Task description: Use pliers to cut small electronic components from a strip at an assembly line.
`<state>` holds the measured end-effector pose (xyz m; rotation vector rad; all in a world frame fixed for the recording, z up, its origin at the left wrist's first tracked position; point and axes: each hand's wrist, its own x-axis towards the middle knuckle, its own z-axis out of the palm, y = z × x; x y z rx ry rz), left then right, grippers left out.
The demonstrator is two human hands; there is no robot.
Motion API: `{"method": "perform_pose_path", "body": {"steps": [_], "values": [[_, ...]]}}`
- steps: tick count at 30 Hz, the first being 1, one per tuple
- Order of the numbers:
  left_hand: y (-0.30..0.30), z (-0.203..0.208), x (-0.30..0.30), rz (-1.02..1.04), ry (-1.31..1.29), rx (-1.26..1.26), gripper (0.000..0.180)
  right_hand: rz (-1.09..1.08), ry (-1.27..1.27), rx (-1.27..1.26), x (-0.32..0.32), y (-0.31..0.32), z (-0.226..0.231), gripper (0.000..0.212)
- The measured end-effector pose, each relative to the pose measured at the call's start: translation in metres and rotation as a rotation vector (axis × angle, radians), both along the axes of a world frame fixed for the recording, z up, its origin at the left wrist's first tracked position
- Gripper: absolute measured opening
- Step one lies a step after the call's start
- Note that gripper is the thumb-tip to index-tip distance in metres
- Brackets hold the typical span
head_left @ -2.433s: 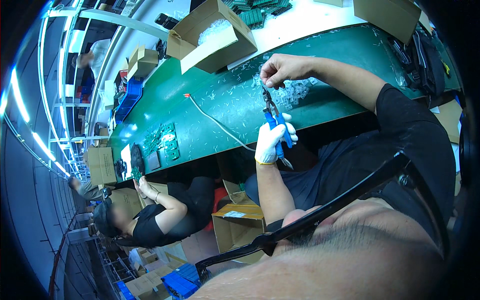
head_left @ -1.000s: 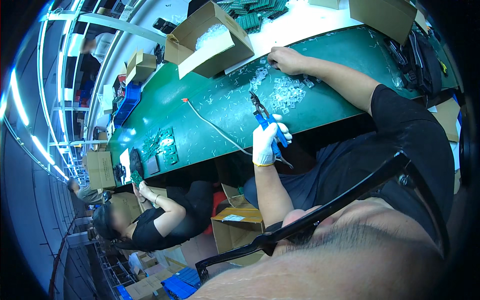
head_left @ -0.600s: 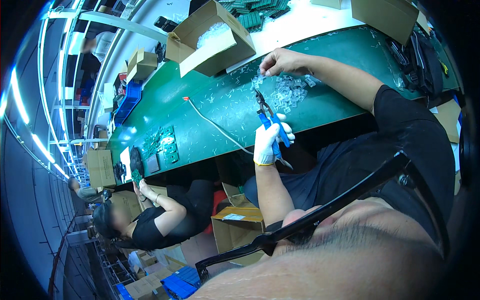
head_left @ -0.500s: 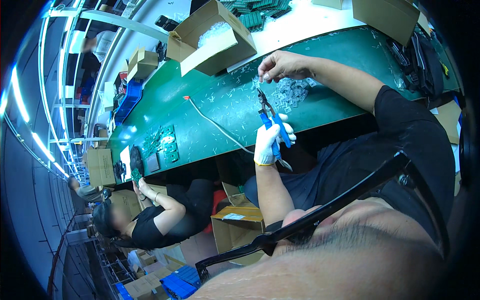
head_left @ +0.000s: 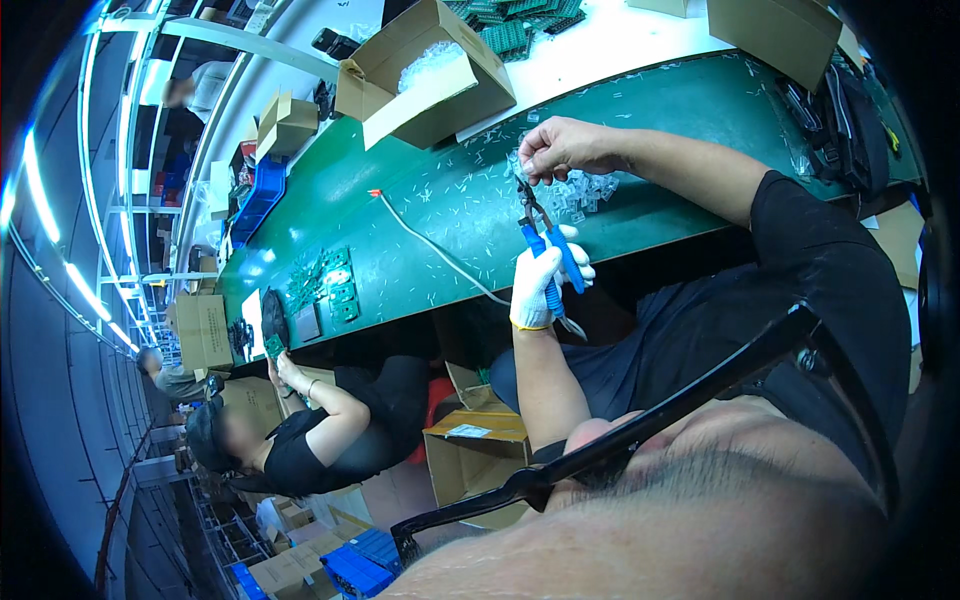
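Note:
My left hand [head_left: 543,278], in a white knitted glove, is closed around nippers [head_left: 530,212] with blue grips and dark jaws; their handles stand apart. The jaws point toward the fingertips of my bare right hand [head_left: 568,148]. Those fingers are pinched together on a small clear plastic piece [head_left: 514,161], partly hidden and too small to make out well. Beneath and beside the right hand lies a heap of clear plastic pieces [head_left: 590,192] on the green tabletop [head_left: 440,215].
Thin white offcuts are scattered over the tabletop. A grey cable [head_left: 425,243] with an orange tip lies left of my hands. Beyond stands an open cardboard box [head_left: 440,105]. Green circuit boards [head_left: 342,285] lie near a seated co-worker [head_left: 320,425]. A black bag [head_left: 850,125] is at the right.
My right hand has come slightly nearer, its fingertips lower beside the nipper jaws, and its fingers are curled more. My left hand with the nippers has barely moved.

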<state>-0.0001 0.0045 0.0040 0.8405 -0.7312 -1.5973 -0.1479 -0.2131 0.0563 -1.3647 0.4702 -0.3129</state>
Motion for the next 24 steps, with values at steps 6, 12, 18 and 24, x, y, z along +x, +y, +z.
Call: {"method": "perform_pose_path", "body": {"steps": [6, 12, 18, 24], "values": [[0.000, 0.001, 0.000, 0.018, -0.078, 0.049, 0.059, -0.026, -0.001, -0.036, 0.002, 0.006, -0.002, 0.009], [0.002, 0.005, -0.001, 0.031, -0.080, 0.063, 0.054, -0.100, 0.019, -0.063, 0.005, 0.013, -0.003, 0.009], [0.004, 0.014, -0.003, 0.078, -0.179, 0.078, 0.038, -0.067, -0.003, -0.076, 0.004, 0.010, -0.002, 0.013], [0.004, 0.023, -0.011, 0.140, -0.189, 0.095, 0.031, -0.081, -0.003, -0.050, 0.001, 0.009, 0.000, 0.012]]}}
